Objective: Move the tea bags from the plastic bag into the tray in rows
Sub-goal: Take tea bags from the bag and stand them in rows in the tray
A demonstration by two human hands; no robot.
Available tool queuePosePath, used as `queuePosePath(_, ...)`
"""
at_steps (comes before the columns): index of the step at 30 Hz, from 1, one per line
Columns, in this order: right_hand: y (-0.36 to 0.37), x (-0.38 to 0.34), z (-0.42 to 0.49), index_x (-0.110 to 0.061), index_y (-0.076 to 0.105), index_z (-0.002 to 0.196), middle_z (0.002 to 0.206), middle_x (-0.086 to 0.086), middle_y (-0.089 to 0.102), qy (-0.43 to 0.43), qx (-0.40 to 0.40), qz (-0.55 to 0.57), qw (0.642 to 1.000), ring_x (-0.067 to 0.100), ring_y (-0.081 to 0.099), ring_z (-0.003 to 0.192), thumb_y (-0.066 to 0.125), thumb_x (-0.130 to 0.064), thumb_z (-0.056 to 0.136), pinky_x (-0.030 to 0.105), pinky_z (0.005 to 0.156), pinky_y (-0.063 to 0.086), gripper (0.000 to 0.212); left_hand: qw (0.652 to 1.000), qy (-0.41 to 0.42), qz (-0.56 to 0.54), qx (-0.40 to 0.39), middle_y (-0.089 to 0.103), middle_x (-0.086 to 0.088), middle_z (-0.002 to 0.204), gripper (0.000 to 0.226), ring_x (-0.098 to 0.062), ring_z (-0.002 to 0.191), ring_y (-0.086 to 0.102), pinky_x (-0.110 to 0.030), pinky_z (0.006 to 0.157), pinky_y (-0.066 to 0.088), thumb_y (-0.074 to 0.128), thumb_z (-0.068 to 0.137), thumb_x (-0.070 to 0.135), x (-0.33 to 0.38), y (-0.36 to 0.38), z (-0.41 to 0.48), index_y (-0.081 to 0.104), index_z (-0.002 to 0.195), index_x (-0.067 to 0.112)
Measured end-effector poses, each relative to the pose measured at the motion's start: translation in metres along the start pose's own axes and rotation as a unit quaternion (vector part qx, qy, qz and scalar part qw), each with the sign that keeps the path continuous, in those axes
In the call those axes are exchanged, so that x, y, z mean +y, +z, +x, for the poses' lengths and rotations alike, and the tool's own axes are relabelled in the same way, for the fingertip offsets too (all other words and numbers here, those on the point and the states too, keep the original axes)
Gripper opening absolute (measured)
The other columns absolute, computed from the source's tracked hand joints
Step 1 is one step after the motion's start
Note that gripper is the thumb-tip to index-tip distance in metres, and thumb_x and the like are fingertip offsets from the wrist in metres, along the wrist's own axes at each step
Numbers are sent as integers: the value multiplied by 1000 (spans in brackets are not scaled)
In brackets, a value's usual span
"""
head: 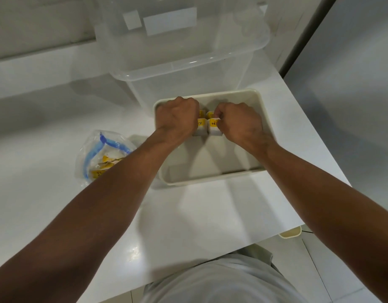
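Observation:
A cream tray (212,179) sits on the white counter. At its far end stand several white tea bags with yellow labels (214,127). My left hand (177,117) grips the tea bags on the left side (199,129), fingers curled. My right hand (239,123) pinches the tea bags on the right. The near half of the tray is bare. Left of the tray lies a clear plastic bag with a blue zip strip (101,158), holding more yellow-labelled tea bags (105,164).
A large clear plastic storage box (184,53) stands right behind the tray. The counter's right edge (315,136) runs close beside the tray. A cream object (290,232) shows on the floor below the counter's near corner.

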State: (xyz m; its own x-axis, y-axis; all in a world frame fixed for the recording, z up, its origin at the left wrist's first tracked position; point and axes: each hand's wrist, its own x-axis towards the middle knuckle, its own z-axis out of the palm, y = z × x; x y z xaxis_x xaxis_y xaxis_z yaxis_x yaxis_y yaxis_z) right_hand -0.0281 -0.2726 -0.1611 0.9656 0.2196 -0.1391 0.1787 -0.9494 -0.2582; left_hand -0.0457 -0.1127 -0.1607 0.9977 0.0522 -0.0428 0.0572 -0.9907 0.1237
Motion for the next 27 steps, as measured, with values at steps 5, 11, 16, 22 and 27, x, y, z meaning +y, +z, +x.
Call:
queuePosePath(5,-4,-8,-1,-27,64,115,106,8,68,-15,21,-31,999,33,64,98,60,-27,87,36,82,50,28,998,13,56,35,69,-9,106,23,-35,97,66,-33,68,37,55,88,21,5,-1,-5,70,106,22)
queuePosePath(11,4,-9,0,-24,61,112,101,8,69,-25,62,-57,996,34,66,92,54,-29,93,35,76,48,21,995,16,88,36,71,-9,96,9,-34,87,67,-32,63,35,59,88,20,4,-2,-9,67,92,17)
queuePosePath(16,4,2,2,-22,54,108,94,7,70,-31,79,-27,996,33,66,87,59,-44,88,34,71,45,30,992,28,115,42,72,-8,93,7,-31,83,69,-31,63,34,60,88,23,6,-8,-18,65,91,19)
queuePosePath(22,-3,16,-9,-19,56,102,92,4,68,-28,96,29,995,29,62,87,62,-45,87,30,67,38,31,984,80,160,21,68,-12,109,28,-34,104,65,-37,83,49,68,85,35,15,-4,-54,69,104,14)
queuePosePath(27,8,20,-13,-19,70,102,99,8,70,-45,1,-55,997,32,65,93,59,-50,86,29,69,40,37,984,82,139,-78,59,-7,133,40,-31,128,51,-41,94,46,54,95,46,16,3,-59,61,126,22)
